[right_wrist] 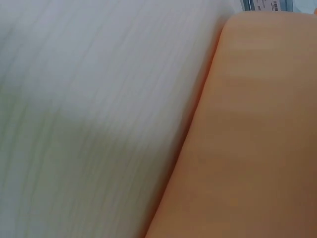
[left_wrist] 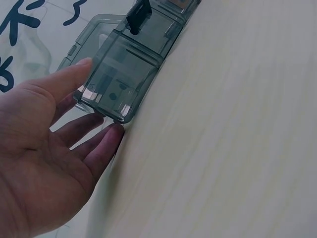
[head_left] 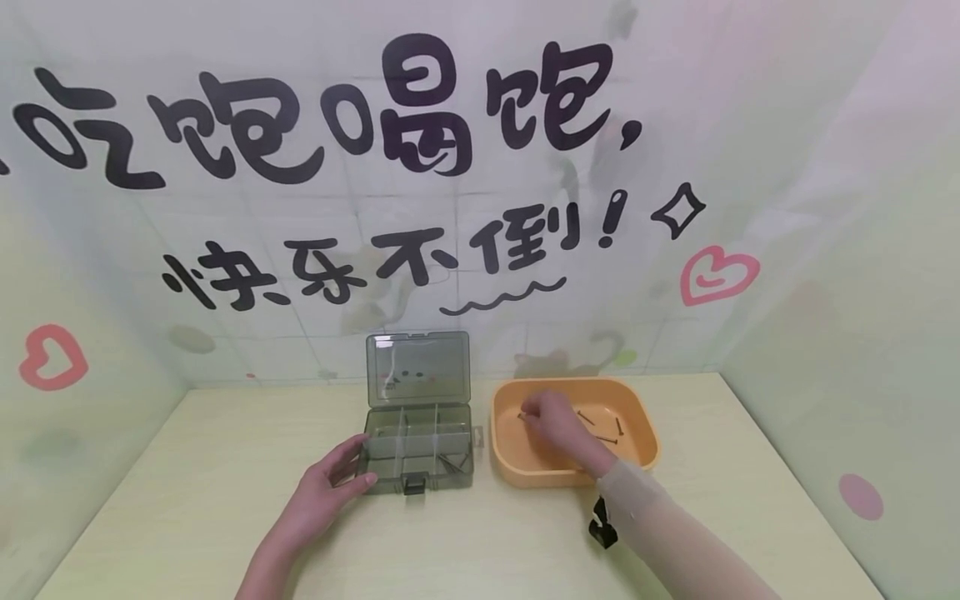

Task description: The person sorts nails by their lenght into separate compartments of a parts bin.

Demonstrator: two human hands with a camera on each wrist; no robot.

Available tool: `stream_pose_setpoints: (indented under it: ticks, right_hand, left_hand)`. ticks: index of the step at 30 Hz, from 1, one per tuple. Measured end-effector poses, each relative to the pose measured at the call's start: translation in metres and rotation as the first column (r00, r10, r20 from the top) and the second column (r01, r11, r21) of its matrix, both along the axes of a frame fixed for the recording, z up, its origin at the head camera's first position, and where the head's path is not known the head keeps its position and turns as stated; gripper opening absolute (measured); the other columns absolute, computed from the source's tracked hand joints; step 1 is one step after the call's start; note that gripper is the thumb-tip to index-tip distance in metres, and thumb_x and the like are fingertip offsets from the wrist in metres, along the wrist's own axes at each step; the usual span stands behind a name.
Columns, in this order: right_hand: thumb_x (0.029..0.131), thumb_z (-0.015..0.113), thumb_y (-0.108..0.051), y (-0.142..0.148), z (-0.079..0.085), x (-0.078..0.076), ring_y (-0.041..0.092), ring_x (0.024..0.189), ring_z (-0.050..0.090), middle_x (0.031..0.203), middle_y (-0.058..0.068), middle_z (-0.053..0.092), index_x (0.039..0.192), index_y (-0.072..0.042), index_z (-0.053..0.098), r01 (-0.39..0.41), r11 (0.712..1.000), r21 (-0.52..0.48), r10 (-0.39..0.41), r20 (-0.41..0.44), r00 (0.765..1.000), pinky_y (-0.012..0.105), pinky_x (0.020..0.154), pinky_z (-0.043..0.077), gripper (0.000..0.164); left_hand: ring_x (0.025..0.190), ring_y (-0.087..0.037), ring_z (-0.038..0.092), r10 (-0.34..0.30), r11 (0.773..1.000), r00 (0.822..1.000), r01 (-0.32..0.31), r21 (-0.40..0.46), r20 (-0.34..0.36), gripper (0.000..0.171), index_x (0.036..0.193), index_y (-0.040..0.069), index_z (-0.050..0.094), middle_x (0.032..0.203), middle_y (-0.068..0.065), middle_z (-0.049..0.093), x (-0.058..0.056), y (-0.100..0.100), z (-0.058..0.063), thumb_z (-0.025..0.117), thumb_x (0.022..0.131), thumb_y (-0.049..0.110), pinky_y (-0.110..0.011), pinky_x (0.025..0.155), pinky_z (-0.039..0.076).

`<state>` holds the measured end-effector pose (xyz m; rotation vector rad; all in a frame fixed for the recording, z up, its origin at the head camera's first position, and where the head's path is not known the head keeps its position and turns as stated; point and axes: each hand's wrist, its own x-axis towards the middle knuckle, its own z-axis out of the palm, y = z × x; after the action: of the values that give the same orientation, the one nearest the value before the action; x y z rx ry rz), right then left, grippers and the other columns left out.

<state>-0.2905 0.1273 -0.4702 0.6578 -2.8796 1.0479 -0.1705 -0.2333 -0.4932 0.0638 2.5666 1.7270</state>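
Observation:
A grey see-through compartment box [head_left: 398, 481] stands on the table with its lid [head_left: 420, 369] raised at the back. My left hand [head_left: 322, 492] grips its left end, the thumb near the front corner and the other fingers along the side, as the left wrist view also shows. Several screws [head_left: 452, 463] lie in the front right compartment. To the right is an orange tray [head_left: 517, 477] with loose screws [head_left: 606, 438] on its floor. My right hand [head_left: 558, 423] reaches into it, and its fingertips pinch a screw [head_left: 521, 416] at the left.
A black latch [head_left: 414, 483] sticks out at the box's front. Behind the table [head_left: 480, 550] rises a printed wall [head_left: 450, 200]. Below my right wrist hangs a black fitting [head_left: 602, 527]. The tray's outer wall [right_wrist: 247, 134] fills the right wrist view's right side.

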Motion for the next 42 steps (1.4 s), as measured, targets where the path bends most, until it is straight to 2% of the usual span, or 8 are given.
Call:
stream_pose_setpoints:
  ticks: [9,12,19,22,25,29,34,42]
  right_hand:
    - [0.088,0.067,0.005,-0.003,-0.005,-0.006,0.011,0.053,0.028,0.057,-0.005,0.028,0.059,-0.011,0.041,0.014,0.999,0.050,-0.014,0.013,1.000,0.024,0.050,0.024,0.042]
    - [0.086,0.068,0.005,-0.005,-0.004,-0.007,0.012,0.054,0.035,0.056,-0.004,0.038,0.060,-0.010,0.053,0.027,0.998,0.060,-0.028,0.015,1.000,0.024,0.051,0.030,0.034]
    - [0.083,0.070,0.006,-0.006,-0.008,-0.010,0.012,0.055,0.040,0.057,-0.003,0.045,0.058,-0.008,0.058,0.038,0.998,0.046,-0.039,0.007,0.999,0.024,0.051,0.037,0.031]
    - [0.083,0.071,0.006,-0.005,-0.007,-0.010,0.015,0.065,0.054,0.070,0.003,0.064,0.073,-0.003,0.073,0.057,0.997,0.057,-0.058,0.014,0.998,0.030,0.062,0.052,0.013]
    - [0.085,0.072,0.005,-0.006,-0.007,-0.010,0.019,0.076,0.064,0.082,0.008,0.072,0.081,-0.001,0.077,0.066,0.995,0.072,-0.068,0.029,0.997,0.037,0.073,0.060,0.009]
    - [0.082,0.072,0.008,-0.006,-0.006,-0.008,0.023,0.083,0.069,0.087,0.011,0.075,0.084,-0.001,0.078,0.061,0.994,0.086,-0.064,0.033,0.997,0.040,0.078,0.062,0.011]
    - [0.076,0.068,0.011,-0.004,-0.004,-0.006,0.019,0.077,0.067,0.084,0.009,0.075,0.081,-0.002,0.079,0.027,0.996,0.083,-0.029,0.027,0.999,0.037,0.072,0.062,0.017]
    - [0.083,0.074,0.005,0.002,0.002,0.001,0.018,0.077,0.066,0.085,0.010,0.075,0.085,0.003,0.078,0.018,0.999,0.047,-0.019,0.038,0.999,0.037,0.074,0.061,0.005]
  left_hand:
    - [0.142,-0.046,0.039,0.004,1.000,1.000,-0.004,-0.009,0.018,0.072,0.157,0.005,0.038,0.159,-0.025,0.036,0.000,0.000,-0.001,0.074,0.097,0.019,-0.049,0.109,0.046]
    - [0.142,-0.047,0.039,0.004,1.000,1.000,-0.004,-0.013,0.018,0.072,0.157,0.005,0.038,0.159,-0.025,0.036,0.000,0.000,-0.001,0.074,0.097,0.019,-0.050,0.110,0.046]
    - [0.142,-0.048,0.039,0.005,1.000,1.000,-0.005,-0.003,0.010,0.071,0.157,0.003,0.038,0.159,-0.026,0.035,0.001,0.000,0.001,0.073,0.097,0.017,-0.048,0.108,0.047]
    - [0.142,-0.048,0.039,0.003,1.000,1.000,-0.003,0.000,0.011,0.071,0.157,0.003,0.038,0.160,-0.026,0.034,0.001,0.000,0.001,0.073,0.097,0.017,-0.048,0.108,0.048]
    - [0.142,-0.048,0.039,0.004,1.000,1.000,-0.004,0.001,0.013,0.071,0.157,0.004,0.038,0.160,-0.026,0.034,0.000,0.000,0.000,0.073,0.097,0.017,-0.048,0.108,0.048]
    - [0.142,-0.048,0.038,0.002,1.000,1.000,-0.002,0.005,0.013,0.070,0.157,0.003,0.038,0.160,-0.025,0.034,0.000,0.000,-0.001,0.073,0.097,0.016,-0.047,0.108,0.048]
    - [0.142,-0.048,0.039,0.004,1.000,1.000,-0.004,0.004,0.008,0.070,0.156,0.003,0.039,0.159,-0.026,0.035,0.000,0.000,-0.002,0.074,0.097,0.017,-0.047,0.108,0.048]
    - [0.142,-0.048,0.039,0.001,1.000,1.000,-0.001,-0.007,0.001,0.070,0.156,0.004,0.039,0.159,-0.026,0.035,0.001,0.000,0.000,0.073,0.097,0.017,-0.049,0.109,0.046]
